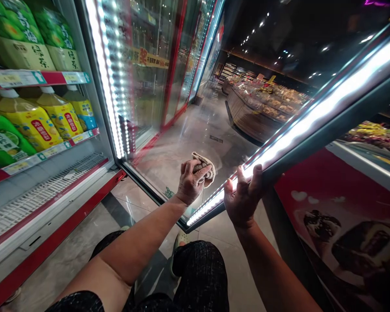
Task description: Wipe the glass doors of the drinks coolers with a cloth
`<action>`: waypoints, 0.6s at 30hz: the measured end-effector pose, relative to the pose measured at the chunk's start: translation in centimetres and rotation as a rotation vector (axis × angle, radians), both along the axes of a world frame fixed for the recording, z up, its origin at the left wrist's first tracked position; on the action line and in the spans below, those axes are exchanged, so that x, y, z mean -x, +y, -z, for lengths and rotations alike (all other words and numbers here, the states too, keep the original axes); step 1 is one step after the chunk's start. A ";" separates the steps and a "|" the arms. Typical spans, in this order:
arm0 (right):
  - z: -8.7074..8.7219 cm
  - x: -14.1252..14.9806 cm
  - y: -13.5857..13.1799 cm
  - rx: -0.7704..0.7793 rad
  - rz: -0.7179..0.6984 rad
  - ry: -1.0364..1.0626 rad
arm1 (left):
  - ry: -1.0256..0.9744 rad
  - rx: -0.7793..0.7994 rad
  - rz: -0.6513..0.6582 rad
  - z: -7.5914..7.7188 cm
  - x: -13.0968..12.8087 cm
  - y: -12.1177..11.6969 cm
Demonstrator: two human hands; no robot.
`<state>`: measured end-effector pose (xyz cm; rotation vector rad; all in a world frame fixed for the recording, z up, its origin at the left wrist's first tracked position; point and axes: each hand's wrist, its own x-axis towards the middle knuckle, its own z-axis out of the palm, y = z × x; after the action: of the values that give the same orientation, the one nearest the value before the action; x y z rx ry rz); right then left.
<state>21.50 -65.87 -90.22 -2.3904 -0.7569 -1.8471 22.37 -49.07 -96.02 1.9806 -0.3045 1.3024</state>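
Observation:
In the head view, my left hand (190, 182) is closed round a bunched beige-brown cloth (208, 171) and presses it against the lower glass of an open fridge door (195, 130). Faint smears show on the pane around the cloth. My right hand (243, 195) grips the lit outer frame (281, 151) of that door, fingers curled over its edge and the thumb hidden in part. A strip of bright lights runs along this frame, and another lines the hinge side.
Left of the door, an open drinks fridge has shelves with yellow-labelled bottles (42, 121) and green-labelled bottles (22, 34) above a white wire rack (48, 195). At right stands a red-sided freezer (328, 195). Through the glass a produce stand (247, 108) shows on the tiled floor.

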 end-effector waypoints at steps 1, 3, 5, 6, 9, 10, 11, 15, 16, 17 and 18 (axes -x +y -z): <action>0.0 0.0 0.0 -0.006 -0.002 -0.003 | -0.005 0.001 0.002 0.1 0.0 -0.2; 0.0 -0.1 0.0 -0.011 -0.007 -0.008 | -0.017 -0.024 0.043 0.1 0.4 -0.8; 0.0 -0.1 0.1 -0.017 -0.010 -0.018 | -0.025 -0.046 0.081 0.0 0.8 -1.5; 0.0 -0.2 0.2 -0.023 -0.010 -0.021 | -0.032 -0.055 0.094 0.0 0.9 -1.7; 0.2 -0.1 0.6 -0.065 -0.004 -0.025 | -0.061 -0.083 0.123 -0.2 1.1 -1.6; 0.3 -0.1 0.7 -0.081 0.001 -0.022 | -0.062 -0.091 0.133 -0.3 1.0 -1.4; 0.3 -0.1 0.8 -0.097 0.009 -0.023 | -0.060 -0.099 0.143 -0.3 1.0 -1.2; 0.4 -0.2 1.1 -0.123 0.027 -0.039 | -0.048 -0.119 0.126 -0.5 0.8 -1.1; 0.4 -0.2 1.1 -0.127 0.028 -0.039 | -0.053 -0.121 0.112 -0.6 0.9 -1.3; 0.4 -0.3 1.0 -0.129 0.028 -0.034 | -0.062 -0.128 0.105 -0.6 0.9 -1.5; 0.4 -0.3 1.0 -0.132 0.026 -0.028 | -0.072 -0.143 0.104 -0.6 0.9 -1.7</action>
<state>21.81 -64.91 -90.66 -2.3094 -0.5880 -1.8801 21.46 -50.75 -95.45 2.0095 -0.5415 1.3184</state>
